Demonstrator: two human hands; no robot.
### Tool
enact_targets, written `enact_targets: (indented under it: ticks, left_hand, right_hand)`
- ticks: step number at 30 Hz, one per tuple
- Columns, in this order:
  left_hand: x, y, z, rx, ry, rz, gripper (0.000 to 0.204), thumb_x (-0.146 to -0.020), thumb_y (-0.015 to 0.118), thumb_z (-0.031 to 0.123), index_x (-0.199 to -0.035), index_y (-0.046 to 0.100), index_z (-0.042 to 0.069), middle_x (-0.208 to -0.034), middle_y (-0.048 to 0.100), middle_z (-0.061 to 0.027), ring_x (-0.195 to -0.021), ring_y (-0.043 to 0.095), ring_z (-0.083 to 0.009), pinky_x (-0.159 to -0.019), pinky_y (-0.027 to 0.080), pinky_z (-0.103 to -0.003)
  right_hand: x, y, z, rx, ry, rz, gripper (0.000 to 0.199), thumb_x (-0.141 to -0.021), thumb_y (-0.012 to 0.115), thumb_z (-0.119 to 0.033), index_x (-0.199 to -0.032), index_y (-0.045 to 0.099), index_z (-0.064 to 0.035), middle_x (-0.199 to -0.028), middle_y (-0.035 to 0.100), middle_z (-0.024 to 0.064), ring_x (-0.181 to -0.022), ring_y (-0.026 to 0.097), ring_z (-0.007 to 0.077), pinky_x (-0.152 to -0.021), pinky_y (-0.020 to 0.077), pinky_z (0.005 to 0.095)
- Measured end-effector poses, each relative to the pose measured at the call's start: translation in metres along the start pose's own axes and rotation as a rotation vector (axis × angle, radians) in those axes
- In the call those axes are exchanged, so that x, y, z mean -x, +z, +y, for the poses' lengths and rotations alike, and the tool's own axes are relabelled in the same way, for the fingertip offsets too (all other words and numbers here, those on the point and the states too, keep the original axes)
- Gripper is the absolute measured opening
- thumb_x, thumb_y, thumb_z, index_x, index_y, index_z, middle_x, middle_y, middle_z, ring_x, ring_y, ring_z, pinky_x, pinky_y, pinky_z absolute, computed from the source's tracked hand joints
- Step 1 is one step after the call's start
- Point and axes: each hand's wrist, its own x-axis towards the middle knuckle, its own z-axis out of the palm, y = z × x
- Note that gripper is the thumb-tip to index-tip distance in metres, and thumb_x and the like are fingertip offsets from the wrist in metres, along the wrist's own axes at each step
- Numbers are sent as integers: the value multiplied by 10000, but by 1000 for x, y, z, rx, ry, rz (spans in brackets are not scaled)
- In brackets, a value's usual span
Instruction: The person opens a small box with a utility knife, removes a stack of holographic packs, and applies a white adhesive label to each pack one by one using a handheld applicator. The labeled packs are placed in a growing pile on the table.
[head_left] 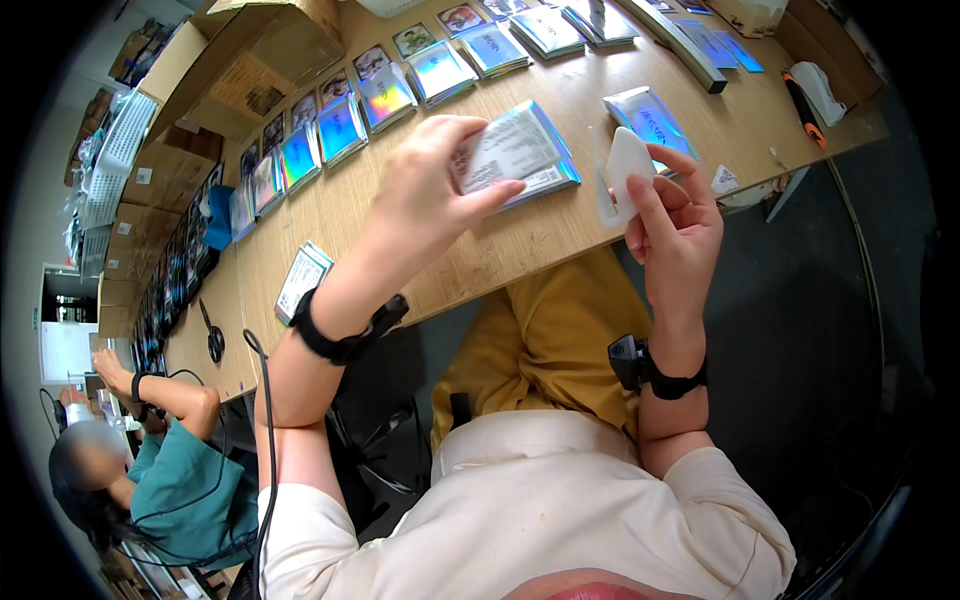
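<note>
Left hand (425, 170) is gripping a printed packet (512, 148), right hand (684, 222) pinching a white slip (628, 160), perhaps backing — the next move is calling for delicacy

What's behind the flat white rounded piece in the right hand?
Past the white piece, an iridescent blue-silver rectangular packet shows on the light-brown wooden table. The piece and the right hand cover part of it; whatever lies directly behind them can't be seen.

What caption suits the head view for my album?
Left hand holding a pale printed item, right hand a white piece, at a table lined with shiny packets.
</note>
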Motion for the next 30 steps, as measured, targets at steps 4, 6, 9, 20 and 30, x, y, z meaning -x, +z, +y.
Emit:
enact_targets:
  ticks: [4,6,9,20,30]
  left_hand:
    - [28,-28,1,565,-206,-6,542,-758,782,157,-1195,530,-41,-1042,613,-87,-833,615,-104,-715,497,-212]
    - [46,-39,4,847,-346,-21,596,-774,767,130,-1254,461,-48,-1026,601,-68,-838,597,-70,-669,484,-176]
    - [75,-43,0,1008,-405,-25,573,-781,747,229,-1201,457,-31,-770,497,1,-507,424,-40,-430,316,-150]
    - [135,-37,-9,1200,-454,173,629,-769,790,310,-1180,432,-6,-689,474,-32,-441,480,-104,-379,383,-175]
    - [137,-43,-15,1184,-436,189,644,-759,801,271,-1186,422,-26,-717,498,-40,-483,519,-114,-396,447,-193]
  right_hand:
    - [9,13,-9,-32,22,-105,249,-892,620,-42,-1133,560,-27,-743,649,52,-471,483,20,-405,324,161]
    - [16,22,-14,-49,46,-196,256,-889,617,-30,-1138,555,-24,-739,645,51,-474,487,17,-407,323,158]
    - [28,39,-23,-95,114,-330,269,-885,615,-14,-1145,544,-18,-736,642,53,-478,494,16,-410,324,156]
    - [42,74,-21,-39,122,-559,290,-884,609,4,-1159,519,-8,-760,647,45,-546,529,-5,-433,353,135]
    - [45,87,-23,30,112,-577,288,-883,607,10,-1156,518,-6,-765,647,42,-563,544,-5,-438,364,128]
